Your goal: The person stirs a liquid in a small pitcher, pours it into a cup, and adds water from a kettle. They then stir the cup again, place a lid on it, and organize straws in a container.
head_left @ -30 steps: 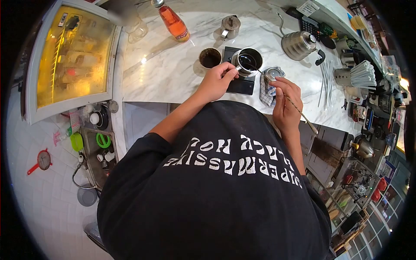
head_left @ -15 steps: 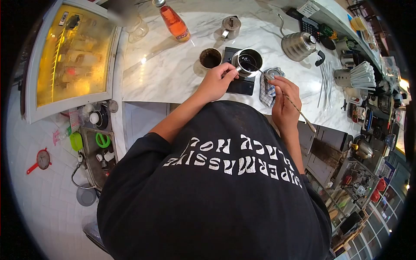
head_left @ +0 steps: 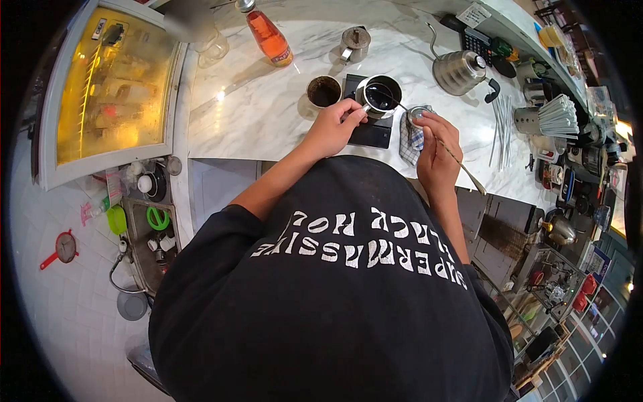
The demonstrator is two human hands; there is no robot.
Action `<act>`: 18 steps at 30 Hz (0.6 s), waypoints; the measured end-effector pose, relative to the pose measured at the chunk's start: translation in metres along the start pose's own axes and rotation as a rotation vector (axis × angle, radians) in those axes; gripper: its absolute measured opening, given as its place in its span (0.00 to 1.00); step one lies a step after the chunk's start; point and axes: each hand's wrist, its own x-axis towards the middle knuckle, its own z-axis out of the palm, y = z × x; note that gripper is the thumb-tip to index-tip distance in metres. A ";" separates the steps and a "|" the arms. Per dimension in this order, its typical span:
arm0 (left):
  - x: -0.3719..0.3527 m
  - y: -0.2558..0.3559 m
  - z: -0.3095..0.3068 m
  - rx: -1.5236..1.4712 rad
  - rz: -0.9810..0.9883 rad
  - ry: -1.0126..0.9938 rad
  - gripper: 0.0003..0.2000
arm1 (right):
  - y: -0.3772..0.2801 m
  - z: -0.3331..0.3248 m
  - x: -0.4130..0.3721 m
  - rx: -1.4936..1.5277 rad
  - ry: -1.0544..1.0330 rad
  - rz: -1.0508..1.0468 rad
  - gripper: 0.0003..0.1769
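Note:
A steel pitcher with dark liquid in it stands on a black scale. My left hand is closed on the pitcher's handle at its near left side. Between the fingers of my right hand is a long twisted bar spoon, slanting with one end in the dark liquid and the other out to the lower right. Just left of the pitcher sits a cup with dark brown contents. A checked cloth lies beside the scale, a small round metal piece on it, partly behind my right fingers.
Farther back are a bottle of orange-red liquid and a small lidded metal pot. A gooseneck kettle stands at the right, near loose straws and a straw holder. On the left are a glass-door fridge and a sink.
The spoon has shifted in the pitcher, its outer end now slightly left and higher. My right hand has moved a little left; my left hand keeps its hold.

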 end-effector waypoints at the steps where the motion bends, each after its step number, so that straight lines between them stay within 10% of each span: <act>1: 0.000 0.000 0.000 -0.007 -0.001 0.004 0.12 | 0.000 0.000 0.000 -0.003 -0.001 -0.005 0.07; 18: -0.001 0.002 -0.001 0.020 0.005 -0.002 0.12 | 0.001 0.006 -0.008 -0.010 0.016 -0.030 0.08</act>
